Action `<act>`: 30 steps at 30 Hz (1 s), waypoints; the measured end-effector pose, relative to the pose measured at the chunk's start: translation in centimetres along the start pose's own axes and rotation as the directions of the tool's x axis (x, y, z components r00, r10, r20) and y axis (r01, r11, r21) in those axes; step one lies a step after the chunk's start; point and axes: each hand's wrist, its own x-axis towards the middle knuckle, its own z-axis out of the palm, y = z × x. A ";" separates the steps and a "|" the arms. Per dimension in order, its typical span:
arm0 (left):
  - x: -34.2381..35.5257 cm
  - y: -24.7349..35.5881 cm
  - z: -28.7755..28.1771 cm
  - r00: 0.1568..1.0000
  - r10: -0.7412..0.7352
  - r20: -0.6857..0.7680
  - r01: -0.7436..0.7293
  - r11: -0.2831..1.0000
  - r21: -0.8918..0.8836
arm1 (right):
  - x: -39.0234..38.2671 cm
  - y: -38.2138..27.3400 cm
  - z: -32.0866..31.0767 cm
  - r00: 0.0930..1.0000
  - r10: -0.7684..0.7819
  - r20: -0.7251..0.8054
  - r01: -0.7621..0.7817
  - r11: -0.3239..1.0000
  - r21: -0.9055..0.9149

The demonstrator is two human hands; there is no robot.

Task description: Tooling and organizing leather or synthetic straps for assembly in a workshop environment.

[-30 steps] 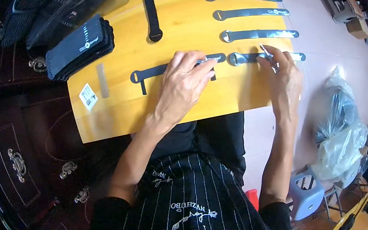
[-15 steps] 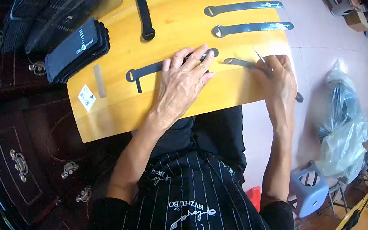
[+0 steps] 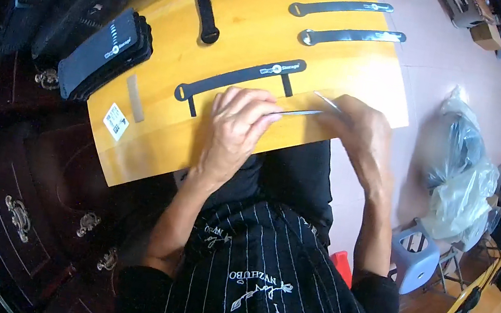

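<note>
Both hands meet at the middle of the frame, over the near edge of a yellow wooden board (image 3: 358,55) that serves as the bench. The left hand (image 3: 235,129) lies palm down, its fingers pressed on one end of a thin grey strip (image 3: 300,111), so its grip is a flat press rather than a pinch. The right hand (image 3: 359,131) has its fingers closed on the other end of that strip, where a pale sliver sticks up from it toward the upper left. Just above the hands lies a long black strap (image 3: 240,77) with two short tabs, running from centre left up to the right. Further up the board, three more black straps (image 3: 346,6) lie side by side at the top of the frame, and one black band (image 3: 203,1) lies up and down at upper centre left. A stack of black pieces (image 3: 103,54) sits at the board's left edge.
</note>
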 end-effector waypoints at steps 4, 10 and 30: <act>-2.7 -2.1 -2.9 0.936 -0.351 -0.017 0.314 0.858 -0.407 | 0.1 0.3 -0.7 0.999 0.033 0.043 -0.035 0.999 0.038; -5.3 -4.5 -5.4 0.781 -0.606 0.148 0.478 0.428 -0.767 | 0.7 0.0 -0.2 0.974 0.150 0.168 -0.203 0.910 0.363; -3.8 -6.6 -6.0 0.627 -0.764 -0.150 0.541 0.566 -0.623 | 4.5 -1.6 1.4 0.910 0.334 0.246 -0.413 0.784 0.463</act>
